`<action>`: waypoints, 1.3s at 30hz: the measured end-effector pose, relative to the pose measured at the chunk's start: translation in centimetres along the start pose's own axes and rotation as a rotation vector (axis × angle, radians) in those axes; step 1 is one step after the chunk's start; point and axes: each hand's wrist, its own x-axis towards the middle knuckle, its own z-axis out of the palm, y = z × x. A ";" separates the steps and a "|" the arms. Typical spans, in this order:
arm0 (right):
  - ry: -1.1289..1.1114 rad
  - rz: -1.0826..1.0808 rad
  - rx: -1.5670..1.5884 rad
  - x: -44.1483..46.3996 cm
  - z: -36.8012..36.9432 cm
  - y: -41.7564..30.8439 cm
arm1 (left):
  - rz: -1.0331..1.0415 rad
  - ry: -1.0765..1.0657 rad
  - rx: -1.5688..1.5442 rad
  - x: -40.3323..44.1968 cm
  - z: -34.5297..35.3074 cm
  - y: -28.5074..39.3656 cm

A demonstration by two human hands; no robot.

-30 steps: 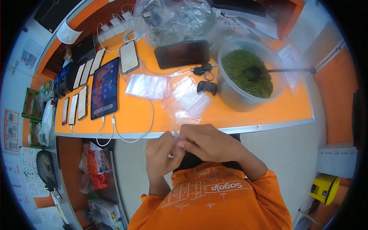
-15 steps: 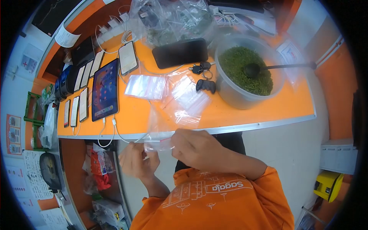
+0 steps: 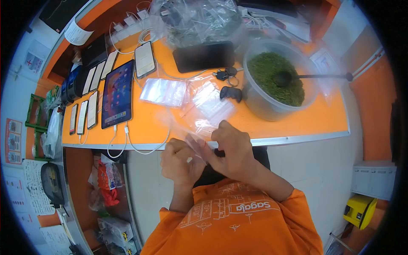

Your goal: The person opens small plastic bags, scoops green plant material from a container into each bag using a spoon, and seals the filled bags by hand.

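A person in an orange shirt (image 3: 250, 225) handles a clear plastic bag (image 3: 192, 142) at the front edge of an orange table (image 3: 293, 129). The bag stands between the two hands, its film rising past the fingers and leaning up and to the left over the metal-trimmed edge, where blur hides its far end.

The left hand (image 3: 180, 159) grasps the bag low on its left side, fingers curled in toward the palm. The right hand (image 3: 233, 148) sets its thumb against the bag's right side, the fingers bent and raised apart from that thumb; whether it also pinches the film cannot be told.

Just beyond the hands, a loose pile of clear bags (image 3: 211, 104) lies on the tabletop, beside a flat stack of clear bags (image 3: 163, 92) to its left. To the right stands a translucent tub (image 3: 265, 109) of green, finely cut material (image 3: 268, 68), a long-handled black scoop (image 3: 321, 77) resting in it. A black controller-shaped object (image 3: 230, 93) sits near the tub, below a set of keys (image 3: 224, 75). At left, a tablet (image 3: 117, 95) lies with its screen lit.
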 end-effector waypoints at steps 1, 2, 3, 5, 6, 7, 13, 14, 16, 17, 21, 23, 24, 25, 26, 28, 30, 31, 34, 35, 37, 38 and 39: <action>-0.015 0.009 0.006 -0.1 -0.1 0.3 | 0.001 0.016 -0.005 0.0 0.1 -0.2; -0.031 0.018 0.012 -0.3 -0.2 0.7 | 0.001 0.031 -0.008 -0.1 0.3 -0.4; -0.047 0.025 0.020 -0.3 -0.4 1.0 | 0.002 0.048 -0.010 -0.2 0.4 -0.6; 0.011 0.053 0.094 -0.1 -0.7 1.1 | -0.077 0.065 -0.049 -0.5 0.5 -0.5; 0.040 0.070 0.130 0.0 -0.9 1.1 | -0.116 0.070 -0.070 -0.6 0.5 -0.5; 0.020 0.156 0.176 0.1 -1.4 0.9 | -0.107 0.032 -0.107 -0.8 0.5 -0.4; -0.104 0.537 0.448 1.4 -5.4 0.7 | 0.116 -0.156 -0.222 1.5 1.6 0.1; -0.123 0.550 0.477 1.5 -5.8 0.6 | 0.164 -0.201 -0.167 1.6 2.1 0.3; -0.178 0.564 0.494 1.8 -6.8 0.4 | 0.260 -0.201 -0.124 1.2 3.7 -0.1; -0.209 0.566 0.481 1.9 -7.3 0.3 | 0.203 -0.185 -0.199 1.0 4.0 0.0; 0.030 0.408 0.394 0.9 -10.4 -0.1 | -0.006 -0.088 -0.407 1.2 5.1 1.2; 0.546 0.282 0.304 0.1 -12.2 1.7 | -0.094 -0.076 -0.483 1.5 5.5 1.7; 0.765 0.350 0.203 0.4 -13.7 2.8 | -0.134 -0.094 -0.531 1.5 5.5 1.7; 0.979 0.417 0.098 0.9 -15.2 4.3 | -0.176 -0.111 -0.577 1.6 5.6 1.7; 0.986 0.495 0.117 1.2 -16.6 5.8 | -0.231 -0.096 -0.664 1.5 5.9 1.8; 0.856 0.575 0.129 2.2 -18.0 8.1 | -0.340 -0.065 -0.835 1.1 6.7 2.0; 0.586 0.574 0.120 3.1 -18.5 9.8 | -0.361 -0.086 -0.851 1.0 7.1 2.1; 0.545 0.534 0.139 3.4 -18.5 10.4 | -0.372 -0.097 -0.856 1.0 7.3 2.1; 0.473 0.377 0.138 4.7 -18.0 10.4 | -0.390 -0.127 -0.791 1.1 7.5 1.9; 0.435 0.300 0.065 4.9 -18.0 10.2 | -0.413 -0.132 -0.765 1.1 7.4 1.8; 0.355 0.148 -0.080 5.2 -18.0 10.1 | -0.463 -0.143 -0.712 1.2 7.4 1.6; 0.261 0.105 -0.273 5.4 -18.1 9.7 | -0.458 -0.136 -0.694 1.2 7.5 1.5; 0.188 0.026 -0.309 5.6 -17.8 9.8 | -0.454 -0.131 -0.678 1.3 7.7 1.3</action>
